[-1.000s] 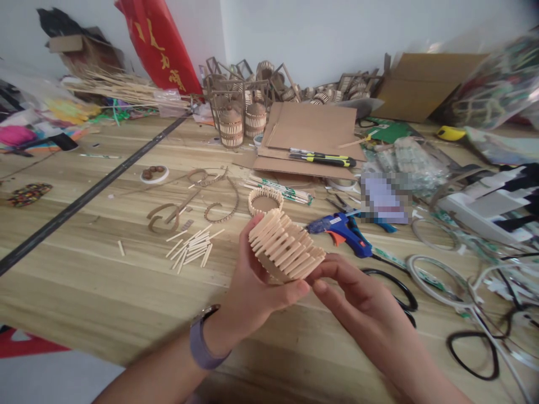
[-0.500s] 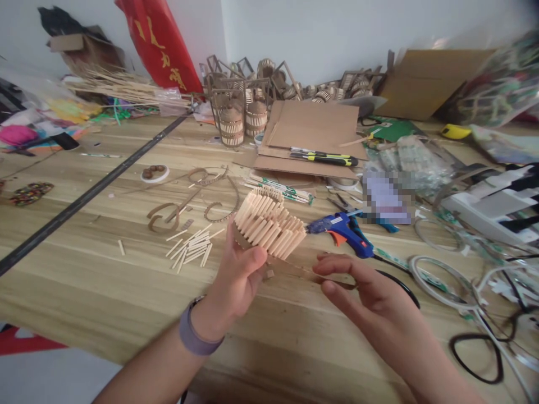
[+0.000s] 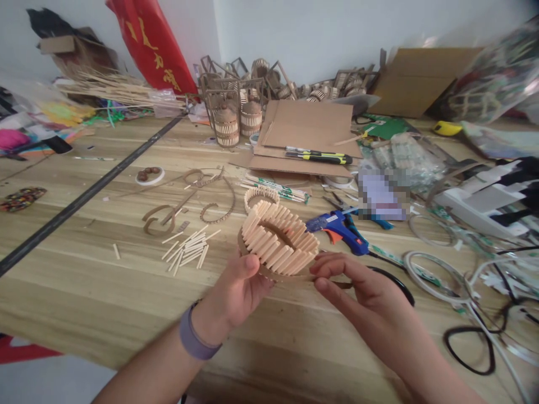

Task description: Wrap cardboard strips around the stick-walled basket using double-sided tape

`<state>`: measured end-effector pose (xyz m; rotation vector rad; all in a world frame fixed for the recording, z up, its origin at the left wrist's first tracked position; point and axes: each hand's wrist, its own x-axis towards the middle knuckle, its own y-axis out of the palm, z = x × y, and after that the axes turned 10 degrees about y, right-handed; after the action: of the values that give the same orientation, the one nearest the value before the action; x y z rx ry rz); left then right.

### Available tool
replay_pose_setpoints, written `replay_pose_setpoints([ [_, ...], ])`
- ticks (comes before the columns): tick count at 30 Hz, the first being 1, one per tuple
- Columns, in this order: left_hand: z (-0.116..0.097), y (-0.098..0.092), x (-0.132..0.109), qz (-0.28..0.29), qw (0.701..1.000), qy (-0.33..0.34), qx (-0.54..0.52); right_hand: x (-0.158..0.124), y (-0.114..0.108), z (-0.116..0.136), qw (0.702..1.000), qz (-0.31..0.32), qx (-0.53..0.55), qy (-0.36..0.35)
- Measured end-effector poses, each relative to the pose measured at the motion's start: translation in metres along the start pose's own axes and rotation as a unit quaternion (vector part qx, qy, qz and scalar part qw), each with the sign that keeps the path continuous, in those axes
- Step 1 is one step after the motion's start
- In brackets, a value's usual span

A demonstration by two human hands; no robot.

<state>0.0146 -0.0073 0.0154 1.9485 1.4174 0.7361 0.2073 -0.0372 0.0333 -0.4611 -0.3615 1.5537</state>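
My left hand (image 3: 242, 286) grips a ring of short wooden sticks (image 3: 280, 238) above the table, thumb at its near side. The sticks stand side by side around a hollow middle, with a brown cardboard strip (image 3: 290, 277) along the lower edge. My right hand (image 3: 353, 289) pinches the strip's loose end between thumb and fingers, right of the ring. Just behind the held ring a smaller stick ring (image 3: 260, 196) sits on the table. To the right lies a blue glue gun (image 3: 343, 230). Loose sticks (image 3: 187, 249) are scattered to the left.
Curled brown strips (image 3: 160, 219) lie left of the hands, near a long black metal bar (image 3: 96, 182). Cardboard sheets (image 3: 307, 126) carry yellow-black cutters (image 3: 320, 156). Small stick lanterns (image 3: 227, 128) stand behind. White tape rings (image 3: 438, 280) and cables lie at the right.
My left hand has tipped and turned the stick ring, so its hollow middle now shows. The ring has come closer to my right hand, which still pinches the strip.
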Motion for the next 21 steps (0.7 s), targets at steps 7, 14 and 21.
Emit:
replay_pose_setpoints([
  [7,0.001,0.0,-0.003,0.013,0.999,-0.012,-0.038,0.0,0.001,0.006,1.0,-0.005,-0.022,-0.003],
  [14,0.005,-0.001,-0.004,0.022,0.999,-0.035,-0.022,0.0,0.0,0.006,0.999,-0.011,-0.028,-0.018],
  [21,0.01,-0.001,-0.006,0.043,0.997,-0.044,-0.035,-0.001,0.003,0.004,0.999,-0.011,0.007,-0.049],
])
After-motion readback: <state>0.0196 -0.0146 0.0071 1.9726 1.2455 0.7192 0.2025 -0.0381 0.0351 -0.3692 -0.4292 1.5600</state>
